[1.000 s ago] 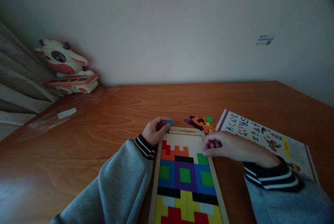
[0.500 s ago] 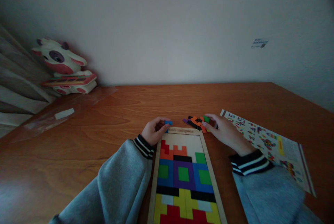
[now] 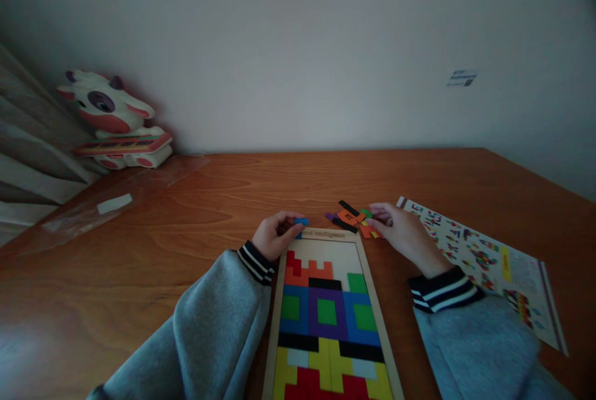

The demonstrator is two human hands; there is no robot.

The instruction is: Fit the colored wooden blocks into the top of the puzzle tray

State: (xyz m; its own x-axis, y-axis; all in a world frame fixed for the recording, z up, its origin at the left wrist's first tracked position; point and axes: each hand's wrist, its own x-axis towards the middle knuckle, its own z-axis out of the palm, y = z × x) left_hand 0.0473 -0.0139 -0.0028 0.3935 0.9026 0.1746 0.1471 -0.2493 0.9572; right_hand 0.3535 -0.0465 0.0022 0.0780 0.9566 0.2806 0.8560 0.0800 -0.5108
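Note:
My left hand [image 3: 274,235] is closed on a blue puzzle piece [image 3: 302,222], pinched between thumb and fingers at the top left corner of the wooden puzzle board [image 3: 326,234]. Colourful block pieces fill the board's lower part; its upper part shows pale bare wood. At the board's top right corner lies a pile of loose pieces [image 3: 347,217], orange, black, purple, green and yellow. My right hand [image 3: 403,232] reaches over the pile's right side, thumb and forefinger apart, near a green piece [image 3: 365,213]. Part of the pile is hidden behind its fingers.
A printed pattern sheet [image 3: 493,263] lies right of the board, partly under my right sleeve. At the far left stands a toy cow with a keyboard [image 3: 116,120], beside a curtain [image 3: 28,158]. Clear plastic with a white strip [image 3: 114,203] lies there. A wall is behind the table.
The pile has been spread: a black strip now sticks out at its back and orange and yellow pieces show further right. My right hand has shifted slightly; my left hand keeps the blue puzzle piece.

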